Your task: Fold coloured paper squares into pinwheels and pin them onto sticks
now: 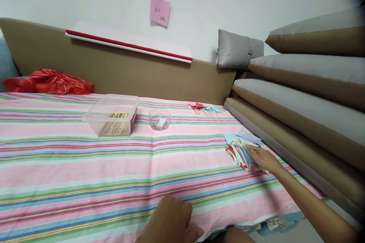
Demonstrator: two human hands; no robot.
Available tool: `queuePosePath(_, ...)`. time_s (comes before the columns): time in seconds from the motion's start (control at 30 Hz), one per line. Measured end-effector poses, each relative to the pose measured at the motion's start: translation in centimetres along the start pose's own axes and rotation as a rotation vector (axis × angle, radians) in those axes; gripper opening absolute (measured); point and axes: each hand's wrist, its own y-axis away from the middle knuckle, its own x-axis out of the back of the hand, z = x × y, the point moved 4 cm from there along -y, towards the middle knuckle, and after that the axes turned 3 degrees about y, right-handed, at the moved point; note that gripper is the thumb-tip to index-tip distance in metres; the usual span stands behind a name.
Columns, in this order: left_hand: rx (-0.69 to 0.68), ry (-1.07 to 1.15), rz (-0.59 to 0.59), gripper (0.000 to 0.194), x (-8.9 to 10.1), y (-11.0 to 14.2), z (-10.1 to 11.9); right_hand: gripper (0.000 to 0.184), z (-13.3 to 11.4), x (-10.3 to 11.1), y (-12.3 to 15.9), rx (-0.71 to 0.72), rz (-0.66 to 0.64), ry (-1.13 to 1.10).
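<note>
My right hand [264, 158] reaches to the right side and has its fingers closed on a fanned stack of coloured paper pieces [238, 153]. Yellow, red, purple and pale green edges show in the stack; my fingers partly hide it. Light blue and purple sheets [249, 136] lie just behind. My left hand [171, 220] is low in the middle, loosely curled over the striped cloth [114, 174], with nothing visible in it. Several small paper pinwheels on sticks [203, 108], pink, red and light blue, lie toward the back.
A clear plastic box [111, 119] holds thin wooden sticks. Beside it stands a round clear container [160, 120] with small items and a white label. A red plastic bag [54, 82] lies at the back left. Grey-brown cushions [302, 98] are stacked along the right.
</note>
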Motion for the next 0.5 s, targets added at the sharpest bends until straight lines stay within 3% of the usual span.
queuePosePath(0.27, 0.006, 0.005, -0.005, 0.032, 0.3, 0.3, 0.2, 0.038, 0.2, 1.1, 0.8, -0.049, -0.007, 0.128)
queuePosePath(0.5, 0.025, 0.010, -0.008, 0.031, 0.3, 0.5, 0.1, 0.039, 2.2, 5.8, 1.8, -0.074, 0.151, 0.141)
